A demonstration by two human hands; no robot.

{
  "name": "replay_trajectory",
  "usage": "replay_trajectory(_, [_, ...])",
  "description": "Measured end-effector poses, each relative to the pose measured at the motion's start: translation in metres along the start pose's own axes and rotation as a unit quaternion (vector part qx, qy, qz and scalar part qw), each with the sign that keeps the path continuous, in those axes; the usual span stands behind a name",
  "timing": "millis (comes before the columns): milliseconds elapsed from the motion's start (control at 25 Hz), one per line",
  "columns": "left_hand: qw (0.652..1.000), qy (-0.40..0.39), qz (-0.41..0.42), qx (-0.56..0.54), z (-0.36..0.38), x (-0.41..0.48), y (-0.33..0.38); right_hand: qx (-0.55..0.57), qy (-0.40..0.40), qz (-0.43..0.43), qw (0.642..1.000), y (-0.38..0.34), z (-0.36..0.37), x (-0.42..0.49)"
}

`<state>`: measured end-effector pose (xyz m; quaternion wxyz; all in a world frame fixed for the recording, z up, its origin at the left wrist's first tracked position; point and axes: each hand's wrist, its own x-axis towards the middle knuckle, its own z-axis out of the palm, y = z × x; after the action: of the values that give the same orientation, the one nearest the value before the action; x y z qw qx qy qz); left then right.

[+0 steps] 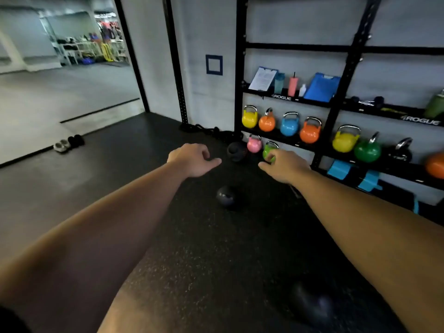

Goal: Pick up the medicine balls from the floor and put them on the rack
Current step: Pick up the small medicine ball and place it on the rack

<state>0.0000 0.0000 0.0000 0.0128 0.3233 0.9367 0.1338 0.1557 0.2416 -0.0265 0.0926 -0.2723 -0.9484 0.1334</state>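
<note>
Three dark medicine balls lie on the black rubber floor. One ball (pixel 227 195) sits in the middle, below and between my hands. A second ball (pixel 237 151) rests farther off, by the foot of the black rack (pixel 346 75). The third ball (pixel 312 301) is close to me at the lower right, blurred. My left hand (pixel 193 159) and my right hand (pixel 286 165) are both stretched forward above the floor, fingers loosely curled and apart, holding nothing. Neither hand touches a ball.
The rack's shelves hold coloured kettlebells (pixel 289 124), clipboards (pixel 263 79), cups and bottles. Blue holders (pixel 338 169) sit on its lowest level. A coiled black rope (pixel 211 131) lies by the wall. Two pairs of shoes (pixel 68 143) stand at the left by the mirror.
</note>
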Motion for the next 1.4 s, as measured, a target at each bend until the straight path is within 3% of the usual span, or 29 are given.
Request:
replay_trajectory(240, [1.000, -0.009, 0.004, -0.029, 0.036, 0.090, -0.034, -0.009, -0.052, 0.025, 0.998, -0.003, 0.060, 0.088])
replay_trajectory(640, [0.997, -0.069, -0.020, -0.015, 0.081, 0.304, -0.086, 0.022, -0.134, 0.013, 0.991, 0.002, 0.151, 0.328])
replay_trajectory(920, [0.995, -0.097, -0.021, -0.029, 0.109, 0.458, -0.141, 0.033, -0.137, 0.018, 0.990, -0.019, 0.196, 0.481])
replay_trajectory(1120, [0.992, -0.111, 0.026, -0.048, 0.134, 0.579, -0.178, 0.040, -0.141, 0.068, 0.987, -0.027, 0.237, 0.573])
replay_trajectory(1400, [0.975, -0.210, 0.040, -0.062, 0.224, 0.712, -0.200, 0.096, -0.189, 0.149, 0.966, -0.009, 0.320, 0.666])
